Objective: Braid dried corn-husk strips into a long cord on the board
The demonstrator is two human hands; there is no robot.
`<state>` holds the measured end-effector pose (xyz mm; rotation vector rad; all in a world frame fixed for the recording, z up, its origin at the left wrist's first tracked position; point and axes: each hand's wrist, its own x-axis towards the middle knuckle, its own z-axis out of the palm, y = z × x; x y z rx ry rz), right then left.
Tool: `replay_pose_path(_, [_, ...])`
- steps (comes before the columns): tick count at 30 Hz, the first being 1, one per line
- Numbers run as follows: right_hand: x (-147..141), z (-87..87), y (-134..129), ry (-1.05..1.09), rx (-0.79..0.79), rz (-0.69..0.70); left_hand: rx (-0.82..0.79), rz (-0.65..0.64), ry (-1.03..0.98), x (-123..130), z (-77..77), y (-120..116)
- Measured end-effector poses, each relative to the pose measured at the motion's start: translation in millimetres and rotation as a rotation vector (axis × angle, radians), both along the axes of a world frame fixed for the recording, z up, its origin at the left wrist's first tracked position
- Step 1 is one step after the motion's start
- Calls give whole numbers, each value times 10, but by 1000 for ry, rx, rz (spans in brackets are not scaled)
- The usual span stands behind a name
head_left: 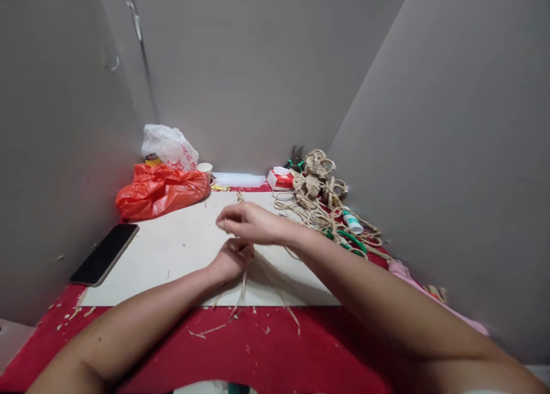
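My left hand is closed low over the white board, its fingers wrapped round a bunch of thin straw strands. The loose ends fan out below it, over the board's near edge and onto the red cloth. A short braided straw end shows beyond my hands. Just above the left hand is my right hand, with curled fingers pointing left and fingertips drawn together. Whatever may be between those fingertips is too small to make out. The middle of the straw work is hidden behind both hands.
A phone lies on the left, near an orange plastic bag, a white bag and a paper cup. At right are coiled straw cords, a red tissue pack, pliers and a white bottle. Grey walls enclose the table.
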<state>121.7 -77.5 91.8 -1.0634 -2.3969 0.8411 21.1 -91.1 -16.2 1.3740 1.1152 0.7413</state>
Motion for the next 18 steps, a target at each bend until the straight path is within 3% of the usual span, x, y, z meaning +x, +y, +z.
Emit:
replay_pose_path(2, [-242, -1, 392, -57, 180, -162, 96, -14, -2, -10, -26, -7])
replay_pose_path(7, [-930, -99, 1185, -198, 389, -207, 247, -66, 105, -32, -147, 12])
replay_pose_path(13, [-1583, -188, 1629, -223, 516, -116, 272, -90, 57, 3, -267, 84])
replay_pose_path(18, [-1625, -279, 1906, -239, 446, -89, 237, -129, 12, 2, -232, 95])
